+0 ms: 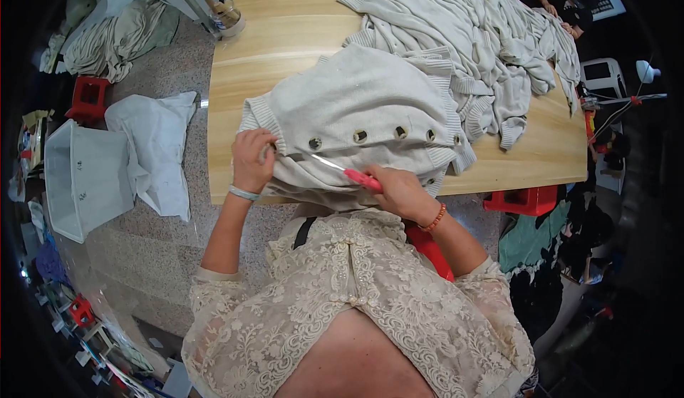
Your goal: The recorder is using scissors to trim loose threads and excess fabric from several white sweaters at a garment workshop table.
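A light grey knitted cardigan (pixel 342 91) lies bunched at the table's near edge, with a row of dark round buttons along its placket. My left hand (pixel 253 159) is closed on the ribbed edge at its left end, thumb and fingers pinching the knit by a button. In my right hand (pixel 406 193) are pink-handled scissors (pixel 363 178), gripped by the handle. Their slim metal blades point left across the cardigan, the tip close to the leftmost exposed button (pixel 315 143). Part of the handle is hidden in my fingers.
More grey knitwear (pixel 456 34) is heaped across the far right of the wooden table (pixel 278 34). A jar of tools (pixel 228 19) stands at the far left corner. On the floor are a white bin (pixel 92 177) and red stools (pixel 524 200). Another person's hands (pixel 559 17) touch the heap's far end.
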